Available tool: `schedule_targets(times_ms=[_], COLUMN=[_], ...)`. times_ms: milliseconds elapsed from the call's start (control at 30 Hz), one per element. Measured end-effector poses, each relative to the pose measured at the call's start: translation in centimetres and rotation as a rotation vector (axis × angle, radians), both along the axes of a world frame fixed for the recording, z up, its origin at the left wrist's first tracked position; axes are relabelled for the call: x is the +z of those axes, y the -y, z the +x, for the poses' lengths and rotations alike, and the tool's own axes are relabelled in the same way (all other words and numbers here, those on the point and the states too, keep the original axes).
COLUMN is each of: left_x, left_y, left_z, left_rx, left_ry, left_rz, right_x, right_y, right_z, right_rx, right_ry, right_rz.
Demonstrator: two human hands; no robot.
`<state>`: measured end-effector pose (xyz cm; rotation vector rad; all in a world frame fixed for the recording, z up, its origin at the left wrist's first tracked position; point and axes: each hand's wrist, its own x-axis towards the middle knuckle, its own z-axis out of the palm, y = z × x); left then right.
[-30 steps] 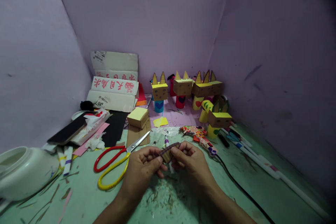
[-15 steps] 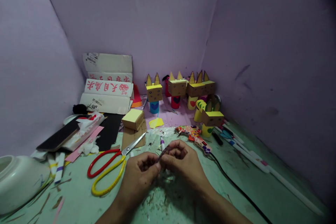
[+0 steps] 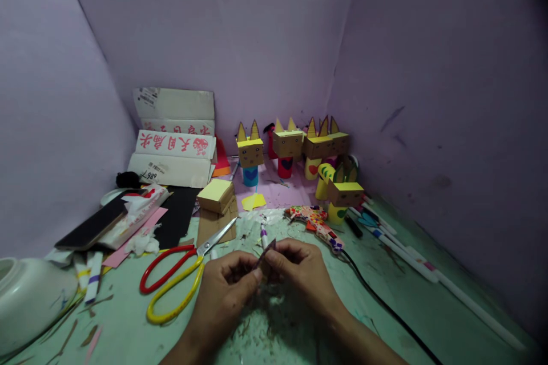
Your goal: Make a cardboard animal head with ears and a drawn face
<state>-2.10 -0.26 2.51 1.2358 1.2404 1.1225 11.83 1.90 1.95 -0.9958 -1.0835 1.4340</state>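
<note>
Between my two hands, low in the middle of the view, is a small dark brownish piece [image 3: 266, 255], thin and flat, perhaps cardboard. My left hand [image 3: 233, 285] pinches its lower left end between thumb and finger. At the other end, the fingertips of my right hand [image 3: 297, 265] close on it too. Just left of my left hand lie scissors [image 3: 200, 256] with one red and one yellow handle, blades apart a little or closed, I cannot tell. A marker with a purple band [image 3: 264, 234] stands out just beyond my fingers.
Cardboard-headed figures [image 3: 287, 142] with pointed ears stand at the back. A flower-patterned glue gun [image 3: 317, 222] trails a black cord [image 3: 385, 308] on the right. A small cardboard box [image 3: 216, 196], folded white cardboard [image 3: 173, 151] and a white bowl [image 3: 36, 302] are on the left; scraps litter the table.
My right fingers have come lower and closed in on the dark piece, whose flat side now shows more. The whole view has shifted slightly.
</note>
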Motion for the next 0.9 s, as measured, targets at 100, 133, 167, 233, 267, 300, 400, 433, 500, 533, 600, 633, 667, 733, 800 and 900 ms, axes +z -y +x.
schedule_targets(times_ms=[100, 133, 167, 233, 267, 300, 400, 433, 500, 533, 600, 633, 667, 733, 800, 900], left_x=[0.55, 0.69, 0.78, 0.88, 0.89, 0.89, 0.89, 0.89, 0.88, 0.87, 0.82, 0.78, 0.74, 0.68, 0.64, 0.64], left_y=[0.23, 0.31, 0.38, 0.48, 0.51, 0.52, 0.50, 0.48, 0.46, 0.44, 0.42, 0.40, 0.39, 0.38, 0.38, 0.42], left_z=[0.26, 0.33, 0.38, 0.45, 0.47, 0.47, 0.46, 0.44, 0.41, 0.39, 0.33, 0.30, 0.27, 0.22, 0.18, 0.17], left_rx=[0.025, 0.035, 0.048, 0.062, 0.063, 0.063, 0.065, 0.065, 0.065, 0.064, 0.061, 0.059, 0.056, 0.053, 0.051, 0.049], left_ry=[0.004, 0.004, 0.002, -0.002, -0.005, -0.009, -0.015, -0.016, -0.018, -0.016, -0.008, -0.002, 0.004, 0.012, 0.012, 0.002], left_rz=[-0.005, -0.011, -0.016, -0.015, -0.014, -0.013, -0.022, -0.024, -0.024, -0.027, -0.033, -0.032, -0.029, -0.021, -0.021, -0.014], right_x=[-0.04, -0.06, -0.07, -0.06, -0.04, -0.01, 0.07, 0.08, 0.06, 0.03, -0.01, -0.01, 0.00, 0.08, 0.18, 0.26], right_y=[0.04, 0.05, 0.07, 0.09, 0.10, 0.11, 0.14, 0.15, 0.15, 0.14, 0.12, 0.12, 0.11, 0.10, 0.11, 0.12], right_z=[-0.01, -0.02, -0.02, -0.04, -0.05, -0.07, -0.10, -0.10, -0.08, -0.07, -0.05, -0.05, -0.06, -0.07, -0.09, -0.08], right_rx=[0.014, 0.012, 0.007, -0.010, -0.014, -0.017, -0.021, -0.023, -0.021, -0.015, 0.000, 0.003, 0.004, 0.001, -0.009, -0.012], right_ry=[-0.005, -0.007, -0.006, -0.002, -0.001, -0.003, 0.000, 0.004, 0.017, 0.020, 0.025, 0.028, 0.033, 0.040, 0.046, 0.049], right_rz=[0.014, 0.012, 0.009, -0.007, -0.016, -0.024, -0.041, -0.043, -0.037, -0.031, -0.015, -0.008, -0.005, -0.012, -0.026, -0.032])
